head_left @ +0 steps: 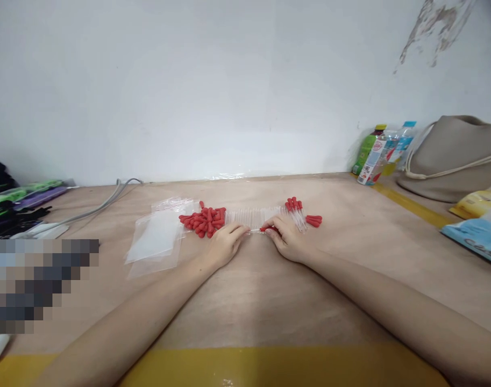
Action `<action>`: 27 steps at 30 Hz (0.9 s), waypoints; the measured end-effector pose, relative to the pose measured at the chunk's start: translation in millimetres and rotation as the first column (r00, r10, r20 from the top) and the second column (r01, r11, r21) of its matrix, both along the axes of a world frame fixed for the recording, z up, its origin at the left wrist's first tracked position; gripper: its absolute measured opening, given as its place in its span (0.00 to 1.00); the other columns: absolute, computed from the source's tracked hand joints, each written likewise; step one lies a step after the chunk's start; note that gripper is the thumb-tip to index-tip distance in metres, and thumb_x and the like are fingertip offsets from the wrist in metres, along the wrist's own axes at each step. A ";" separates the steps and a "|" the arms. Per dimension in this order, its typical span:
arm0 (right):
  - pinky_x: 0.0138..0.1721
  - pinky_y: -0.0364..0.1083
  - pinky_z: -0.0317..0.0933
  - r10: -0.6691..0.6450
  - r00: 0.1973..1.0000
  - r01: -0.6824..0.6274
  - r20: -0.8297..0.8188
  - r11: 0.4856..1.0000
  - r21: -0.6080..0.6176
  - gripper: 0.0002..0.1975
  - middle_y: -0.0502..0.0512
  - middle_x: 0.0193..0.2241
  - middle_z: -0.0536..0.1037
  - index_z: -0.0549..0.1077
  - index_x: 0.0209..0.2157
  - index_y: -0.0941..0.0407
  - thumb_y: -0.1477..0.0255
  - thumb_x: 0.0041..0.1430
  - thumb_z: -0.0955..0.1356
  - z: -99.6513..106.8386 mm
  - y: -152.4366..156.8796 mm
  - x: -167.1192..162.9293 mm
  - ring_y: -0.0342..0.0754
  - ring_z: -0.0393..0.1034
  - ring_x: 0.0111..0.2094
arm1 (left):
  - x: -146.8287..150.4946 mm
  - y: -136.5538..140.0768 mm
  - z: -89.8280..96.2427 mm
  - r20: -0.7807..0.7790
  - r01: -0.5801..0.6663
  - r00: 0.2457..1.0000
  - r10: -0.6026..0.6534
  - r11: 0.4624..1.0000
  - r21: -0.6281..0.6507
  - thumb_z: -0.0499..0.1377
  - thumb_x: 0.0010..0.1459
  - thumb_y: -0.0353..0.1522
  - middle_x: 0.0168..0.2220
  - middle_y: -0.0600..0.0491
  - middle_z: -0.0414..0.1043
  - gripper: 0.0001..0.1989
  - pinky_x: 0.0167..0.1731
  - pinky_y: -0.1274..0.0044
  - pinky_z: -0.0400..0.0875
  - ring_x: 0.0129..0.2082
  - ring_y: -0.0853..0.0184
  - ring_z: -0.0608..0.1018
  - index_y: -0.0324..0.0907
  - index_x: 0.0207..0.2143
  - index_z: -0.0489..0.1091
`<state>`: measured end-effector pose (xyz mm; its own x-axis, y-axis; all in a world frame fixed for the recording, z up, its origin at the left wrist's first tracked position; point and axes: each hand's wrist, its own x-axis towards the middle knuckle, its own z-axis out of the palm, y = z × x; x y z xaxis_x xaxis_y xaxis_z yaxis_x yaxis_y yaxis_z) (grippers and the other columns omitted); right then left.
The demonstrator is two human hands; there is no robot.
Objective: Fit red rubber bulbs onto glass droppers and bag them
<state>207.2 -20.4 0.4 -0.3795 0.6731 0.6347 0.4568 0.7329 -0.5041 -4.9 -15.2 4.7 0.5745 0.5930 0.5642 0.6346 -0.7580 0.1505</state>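
Note:
Near the middle of the table, my left hand (226, 244) pinches one end of a thin clear dropper tube (254, 231). My right hand (286, 236) is closed around a red rubber bulb (263, 229) at the tube's other end. How far the tube sits inside the bulb is too small to tell. Just beyond both hands lies a row of clear tubes (249, 216). A heap of loose red bulbs (205, 220) is left of the row. To the right are several droppers with red bulbs on their tubes (294, 205), and a few more red bulbs (314, 220).
Clear zip bags (154, 239) lie left of the bulbs, with a grey cable (104, 204) behind. Bottles (372, 158) and a grey bag (455, 156) stand at the back right. A blue packet (477, 239) is at the right edge. The wall (229, 91) closes off the back.

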 end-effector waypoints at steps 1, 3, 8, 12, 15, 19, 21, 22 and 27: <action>0.37 0.48 0.60 0.004 1.000 -0.004 0.001 1.000 -0.005 0.07 0.55 0.33 0.69 0.66 0.36 0.55 0.74 0.59 0.58 0.1 -0.2 0.2 0.46 0.64 0.36 | -0.4 0.1 0.0 -0.006 0.002 1.000 -0.002 1.000 0.002 0.47 0.61 0.28 0.39 0.49 0.70 0.12 0.37 0.74 0.70 0.37 0.66 0.73 0.42 0.44 0.67; 0.37 0.48 0.60 0.015 1.000 -0.015 0.004 1.000 -0.010 0.07 0.55 0.33 0.69 0.66 0.36 0.56 0.74 0.59 0.58 0.3 -0.4 1.0 0.46 0.64 0.35 | -0.9 0.5 -0.1 -0.004 0.016 1.000 -0.016 1.000 0.008 0.47 0.60 0.27 0.39 0.49 0.70 0.13 0.36 0.74 0.70 0.37 0.66 0.73 0.41 0.44 0.67; 0.36 0.46 0.61 0.079 0.996 -0.078 0.038 0.997 -0.013 0.08 0.55 0.34 0.69 0.68 0.38 0.56 0.72 0.59 0.60 0.1 0.0 2.8 0.44 0.64 0.34 | -1.0 1.8 -0.3 0.015 0.087 0.996 -0.088 0.995 0.043 0.47 0.60 0.26 0.37 0.48 0.71 0.13 0.35 0.75 0.70 0.36 0.67 0.73 0.39 0.43 0.67; 0.35 0.45 0.62 0.091 0.994 -0.091 0.053 0.996 0.003 0.08 0.55 0.32 0.70 0.70 0.36 0.56 0.72 0.59 0.61 0.2 -0.2 3.0 0.44 0.65 0.33 | -0.3 2.1 -0.1 0.006 0.126 0.992 -0.127 0.990 0.069 0.47 0.59 0.24 0.38 0.48 0.70 0.14 0.36 0.76 0.70 0.36 0.67 0.73 0.39 0.43 0.67; 0.35 0.45 0.62 0.082 0.996 -0.084 0.044 0.996 0.043 0.08 0.55 0.32 0.71 0.70 0.35 0.56 0.72 0.59 0.60 -0.7 -0.1 3.1 0.44 0.66 0.33 | 0.1 2.6 -0.2 -0.003 0.154 0.988 -0.155 0.982 0.108 0.47 0.58 0.23 0.37 0.48 0.71 0.14 0.35 0.76 0.70 0.36 0.67 0.73 0.38 0.43 0.68; 0.34 0.44 0.63 0.088 0.995 -0.094 0.049 0.989 0.117 0.08 0.55 0.31 0.71 0.70 0.36 0.57 0.73 0.60 0.60 -3.9 0.5 3.7 0.43 0.66 0.32 | 0.0 3.6 -0.6 -0.031 0.175 0.985 -0.173 0.974 0.141 0.46 0.56 0.21 0.36 0.48 0.70 0.16 0.34 0.77 0.70 0.34 0.67 0.72 0.38 0.43 0.68; 0.33 0.43 0.63 0.092 0.994 -0.101 0.065 0.983 0.152 0.08 0.55 0.30 0.70 0.70 0.36 0.57 0.73 0.60 0.60 -5.0 0.3 3.6 0.43 0.65 0.31 | 0.1 3.5 -0.3 -0.057 0.176 0.984 -0.169 0.971 0.160 0.46 0.56 0.21 0.35 0.48 0.70 0.16 0.34 0.76 0.70 0.34 0.67 0.72 0.38 0.43 0.68; 0.33 0.43 0.63 0.089 0.993 -0.101 0.078 0.981 0.165 0.08 0.55 0.30 0.70 0.69 0.36 0.57 0.73 0.60 0.60 -5.0 -0.1 3.5 0.43 0.65 0.31 | 0.2 3.2 0.0 -0.073 0.176 0.983 -0.166 0.970 0.168 0.46 0.56 0.21 0.35 0.48 0.70 0.16 0.34 0.76 0.70 0.34 0.67 0.72 0.38 0.43 0.68; 0.31 0.43 0.62 0.050 0.984 -0.086 0.171 0.973 0.215 0.08 0.55 0.29 0.69 0.69 0.36 0.57 0.73 0.59 0.60 -2.4 -1.6 2.2 0.44 0.65 0.30 | 1.7 0.7 1.3 -0.155 0.160 0.979 -0.130 0.967 0.197 0.45 0.57 0.21 0.35 0.48 0.71 0.16 0.33 0.76 0.70 0.34 0.67 0.72 0.38 0.43 0.67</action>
<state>209.5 -22.1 -2.0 -0.5304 0.4920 0.6903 0.4646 0.8499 -0.2487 -3.2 -14.5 5.9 0.7276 0.3759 0.5739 0.5191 -0.8486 -0.1023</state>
